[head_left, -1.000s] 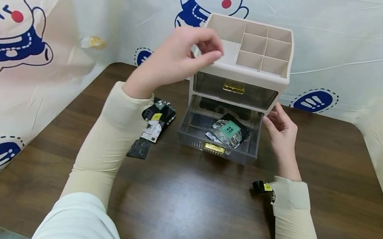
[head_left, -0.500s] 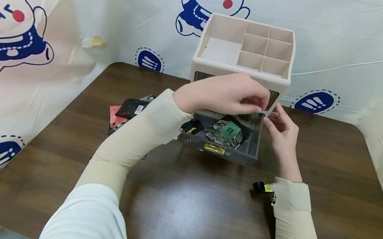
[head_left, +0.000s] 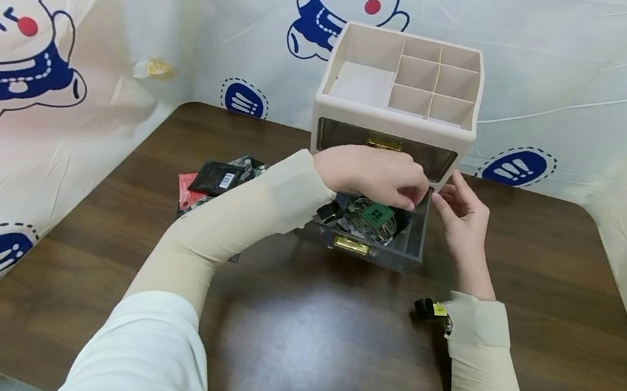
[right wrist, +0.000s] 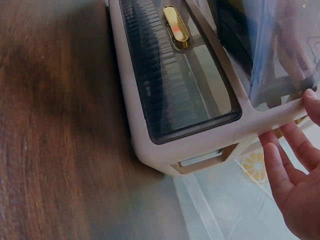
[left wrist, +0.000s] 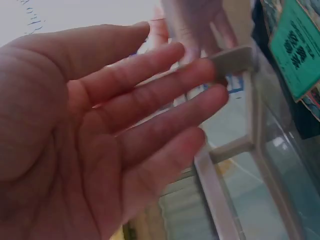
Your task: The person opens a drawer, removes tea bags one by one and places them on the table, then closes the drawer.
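A cream desk organizer (head_left: 395, 119) with divided top compartments stands at the back of the table. Its lower clear drawer (head_left: 388, 258) is pulled out, and inside lies a dark packet with a green label (head_left: 376, 215). My left hand (head_left: 378, 174) is over the drawer, palm down, partly covering it. In the left wrist view its fingers (left wrist: 150, 95) are loosely bent with nothing between them, and the green label (left wrist: 297, 50) shows beside the drawer. My right hand (head_left: 464, 225) grips the organizer's right front edge, thumb in front and fingers (right wrist: 280, 165) along the side.
Several packets lie left of the organizer, including a black one (head_left: 211, 177) and a red one (head_left: 188, 191), partly hidden by the left sleeve (head_left: 253, 201). The upper drawer (head_left: 330, 133) is closed. A printed curtain (head_left: 573, 78) hangs behind the brown table (head_left: 294, 338).
My left hand has come from above the organizer's top, rightward and down, to over the open drawer, and has sunk lower. My right hand has stayed at the organizer's edge.
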Demonstrator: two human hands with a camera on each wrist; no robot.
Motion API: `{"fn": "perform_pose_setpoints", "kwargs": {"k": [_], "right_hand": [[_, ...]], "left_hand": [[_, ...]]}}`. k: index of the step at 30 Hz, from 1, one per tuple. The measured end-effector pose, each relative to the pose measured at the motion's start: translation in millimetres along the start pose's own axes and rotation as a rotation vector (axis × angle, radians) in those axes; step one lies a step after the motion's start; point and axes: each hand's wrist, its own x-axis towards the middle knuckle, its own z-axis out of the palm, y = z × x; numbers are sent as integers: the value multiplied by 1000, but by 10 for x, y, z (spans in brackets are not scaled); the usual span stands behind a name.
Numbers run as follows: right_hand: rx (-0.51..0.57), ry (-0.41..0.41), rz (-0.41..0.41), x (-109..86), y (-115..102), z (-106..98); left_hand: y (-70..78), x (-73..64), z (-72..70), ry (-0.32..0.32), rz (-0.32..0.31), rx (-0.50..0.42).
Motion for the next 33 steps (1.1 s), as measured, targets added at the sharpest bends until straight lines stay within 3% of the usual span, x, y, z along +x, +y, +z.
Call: {"fn": "perform_pose_setpoints", "kwargs": {"k": [9, 17, 26, 33], "right_hand": [[30, -6, 10, -6, 3, 8], [40, 4, -9, -6, 28, 2], [50, 4, -23, -2, 16, 5], [48, 5, -15, 7, 18, 9]], "left_hand": [[0, 169, 82, -208, -137, 78], [-6, 260, 153, -278, -158, 111], [-37, 272, 162, -298, -145, 83], [-63, 267, 143, -397, -257, 1]]}}
